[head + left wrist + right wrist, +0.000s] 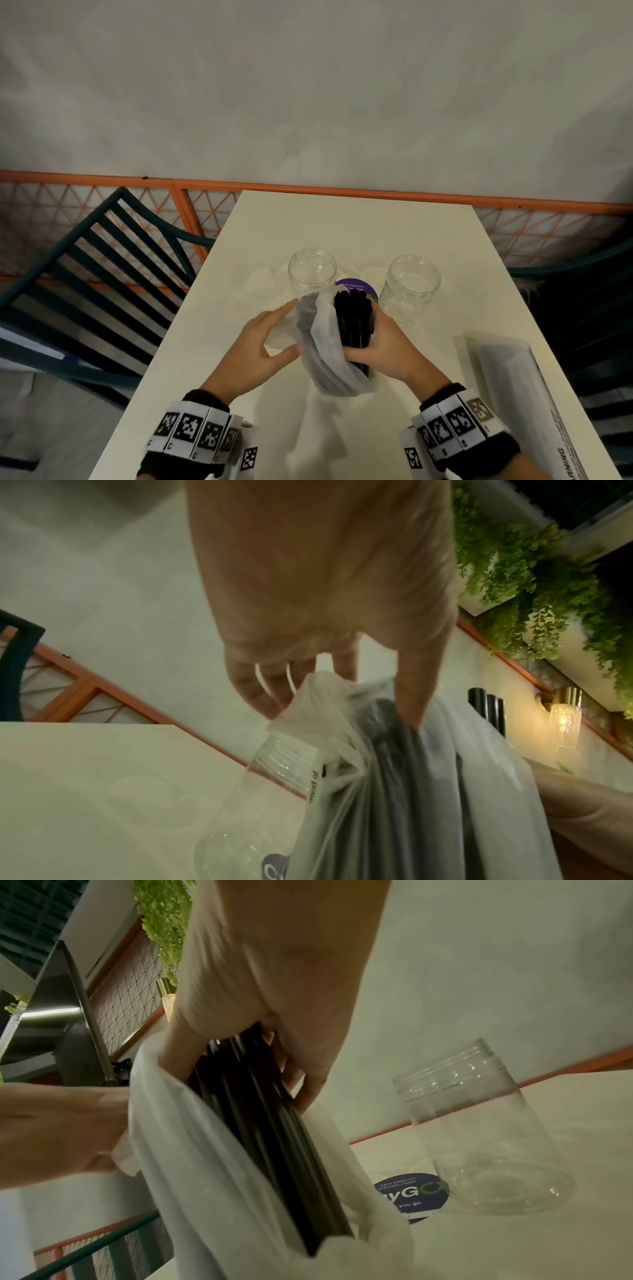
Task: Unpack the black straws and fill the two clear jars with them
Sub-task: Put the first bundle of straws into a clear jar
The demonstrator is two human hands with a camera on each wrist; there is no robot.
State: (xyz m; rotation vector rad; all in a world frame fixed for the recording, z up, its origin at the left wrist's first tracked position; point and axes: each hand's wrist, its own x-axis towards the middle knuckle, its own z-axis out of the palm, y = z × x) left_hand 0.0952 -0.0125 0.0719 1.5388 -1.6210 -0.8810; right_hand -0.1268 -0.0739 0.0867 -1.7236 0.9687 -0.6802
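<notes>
Two clear jars stand open on the cream table (342,222): the left jar (311,270) (281,756) and the right jar (411,287) (479,1123). Just in front of them, my right hand (373,346) (243,1080) grips a bundle of black straws (352,322) (267,1137) that stands half out of a white plastic bag (322,346) (428,804) (192,1164). My left hand (274,339) (342,704) pinches the bag's upper edge between thumb and fingers, on the left of the bundle. The straws' lower ends are hidden in the bag.
A flat plastic wrapper (513,394) with printed warning text lies at the table's right front. A round purple sticker (356,286) (411,1194) sits between the jars. Dark slatted chairs stand to the left (102,274) and right (582,308) of the table.
</notes>
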